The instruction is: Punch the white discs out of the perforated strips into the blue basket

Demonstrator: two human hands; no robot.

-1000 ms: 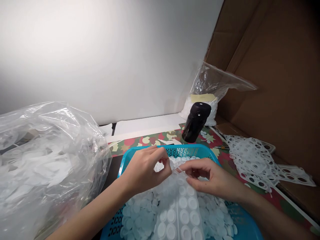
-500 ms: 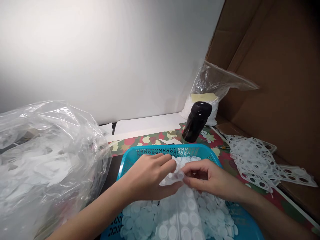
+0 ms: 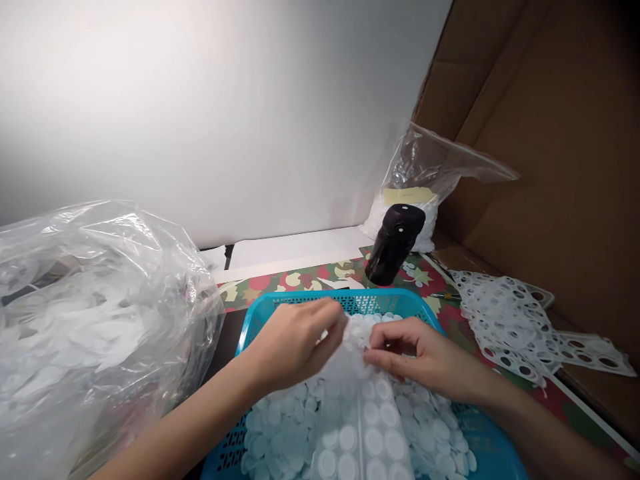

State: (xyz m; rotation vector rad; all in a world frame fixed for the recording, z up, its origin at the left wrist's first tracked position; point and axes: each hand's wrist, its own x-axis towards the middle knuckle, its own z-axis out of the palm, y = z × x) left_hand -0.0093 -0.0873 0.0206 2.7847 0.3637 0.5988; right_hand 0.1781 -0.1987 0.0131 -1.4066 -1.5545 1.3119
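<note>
A translucent white sheet of round die-cut discs [image 3: 374, 427] lies over the blue basket [image 3: 260, 313], its far end bent up toward my hands. My right hand [image 3: 415, 353] pinches the sheet's raised end between thumb and fingers. My left hand [image 3: 300, 340] is just left of it, fingers curled and drawn together, slightly blurred; whatever they hold is hidden. Beneath the sheet, many loose white discs [image 3: 280, 433] fill the basket.
A large clear plastic bag of white pieces [image 3: 100, 327] stands at left. A black bottle [image 3: 395, 243] is behind the basket, before a zip bag [image 3: 425, 167]. Punched-out sheets [image 3: 510, 320] lie at right beside a cardboard wall [image 3: 545, 167].
My left hand has moved slightly up and away from the sheet's end, its thumb drawn in toward the fingers. The right hand keeps its pinch in nearly the same spot.
</note>
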